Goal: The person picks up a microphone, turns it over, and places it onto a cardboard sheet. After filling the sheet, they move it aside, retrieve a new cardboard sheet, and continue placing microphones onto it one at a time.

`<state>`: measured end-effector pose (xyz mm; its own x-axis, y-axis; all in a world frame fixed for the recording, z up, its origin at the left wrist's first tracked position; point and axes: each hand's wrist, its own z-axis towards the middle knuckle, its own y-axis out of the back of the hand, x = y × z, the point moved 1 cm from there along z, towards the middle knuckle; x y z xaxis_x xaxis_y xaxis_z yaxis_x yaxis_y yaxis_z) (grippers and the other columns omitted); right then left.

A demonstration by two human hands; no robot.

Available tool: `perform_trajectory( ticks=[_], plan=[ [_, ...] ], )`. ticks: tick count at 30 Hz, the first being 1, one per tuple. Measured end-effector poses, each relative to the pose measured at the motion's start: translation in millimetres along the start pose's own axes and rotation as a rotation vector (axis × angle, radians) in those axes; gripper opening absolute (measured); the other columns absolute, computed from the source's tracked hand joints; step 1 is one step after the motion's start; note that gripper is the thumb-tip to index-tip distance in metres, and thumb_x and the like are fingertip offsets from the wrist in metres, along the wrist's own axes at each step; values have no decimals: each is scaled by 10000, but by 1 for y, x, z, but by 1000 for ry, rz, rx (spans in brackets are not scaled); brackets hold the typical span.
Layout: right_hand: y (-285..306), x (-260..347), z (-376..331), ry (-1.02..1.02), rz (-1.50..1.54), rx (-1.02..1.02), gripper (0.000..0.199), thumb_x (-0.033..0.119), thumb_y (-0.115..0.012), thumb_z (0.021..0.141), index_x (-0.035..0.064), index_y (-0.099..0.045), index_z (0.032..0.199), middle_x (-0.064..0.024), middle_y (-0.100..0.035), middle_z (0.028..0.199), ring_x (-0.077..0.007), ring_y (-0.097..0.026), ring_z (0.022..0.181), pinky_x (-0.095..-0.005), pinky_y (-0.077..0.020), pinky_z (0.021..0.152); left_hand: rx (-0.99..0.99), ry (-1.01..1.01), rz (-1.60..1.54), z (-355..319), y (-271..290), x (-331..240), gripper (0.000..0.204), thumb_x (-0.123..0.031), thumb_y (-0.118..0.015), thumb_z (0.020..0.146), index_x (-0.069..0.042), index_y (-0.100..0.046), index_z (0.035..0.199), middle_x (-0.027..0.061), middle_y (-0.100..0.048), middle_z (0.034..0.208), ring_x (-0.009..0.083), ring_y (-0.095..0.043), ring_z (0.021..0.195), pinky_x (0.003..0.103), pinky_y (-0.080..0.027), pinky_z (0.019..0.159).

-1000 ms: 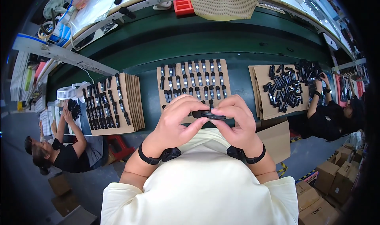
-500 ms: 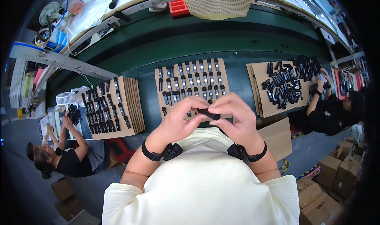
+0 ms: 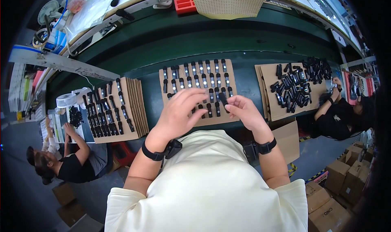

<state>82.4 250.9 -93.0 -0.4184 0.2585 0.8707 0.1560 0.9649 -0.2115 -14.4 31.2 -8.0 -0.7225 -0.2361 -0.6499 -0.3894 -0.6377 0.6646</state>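
Observation:
My right hand [image 3: 246, 113] pinches a small black microphone-shaped stick [image 3: 223, 99] between thumb and fingers, holding it tilted over the near right part of a cardboard sheet [image 3: 187, 70]. Rows of similar black sticks lie on that sheet, each with a rounded dark head and a pale round spot on its body. Over the sheet's near left part is my left hand [image 3: 177, 113], open, thumb and fingers apart, nothing visible between them. It hides some of the sticks beneath it.
A stack of cardboard sheets [image 3: 136, 109] bearing more sticks stands to the left, near a seated person [image 3: 77, 162]. On the right, a loose heap of sticks [image 3: 291, 87] covers another cardboard sheet beside a second person [image 3: 342, 118]. A red tray [image 3: 184, 5] sits on the far shelf.
My hands have parted and moved forward from my chest over the sheet. My left hand has let go of the stick; my right hand now holds it alone.

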Motion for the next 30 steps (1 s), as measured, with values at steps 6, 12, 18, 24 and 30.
perform_trajectory(
  ticks=[6,12,18,24,30],
  plan=[
    [40,-91,30,-195,-319,-194,163,72,-677,879,-37,-609,981,-64,-650,861,-129,-660,693,-257,-543,584,-57,126,-18,-26,5,35,257,-45,-716,787,-21,-630,1027,130,-644,1094,323,-618,1001,383,-502,861],
    [42,-127,46,-220,-602,-206,186,77,-706,856,-56,-604,937,-100,-658,823,-164,-677,660,-274,-560,566,-42,238,2,-40,1,49,222,-50,-703,809,-17,-630,1016,131,-648,1084,321,-620,998,378,-501,863],
    [42,-134,58,-137,-693,-263,189,97,-738,817,-43,-628,882,-136,-677,788,-216,-689,663,-308,-558,591,-30,270,-1,-35,-2,51,209,-50,-701,811,-16,-633,1006,130,-648,1082,318,-620,997,375,-501,863],
    [38,-122,55,-43,-957,-280,226,153,-761,783,-28,-649,860,-176,-691,811,-298,-693,751,-368,-548,694,-25,283,-16,-29,-8,53,206,-53,-700,813,-16,-636,1005,132,-650,1074,318,-622,995,373,-501,864],
    [55,-106,56,-46,-949,-260,217,178,-732,817,-17,-655,872,-171,-691,819,-304,-685,779,-377,-540,715,0,334,-52,-18,-15,52,216,-21,-681,817,-3,-648,1029,144,-648,1094,305,-619,1029,362,-484,908]
  ],
)
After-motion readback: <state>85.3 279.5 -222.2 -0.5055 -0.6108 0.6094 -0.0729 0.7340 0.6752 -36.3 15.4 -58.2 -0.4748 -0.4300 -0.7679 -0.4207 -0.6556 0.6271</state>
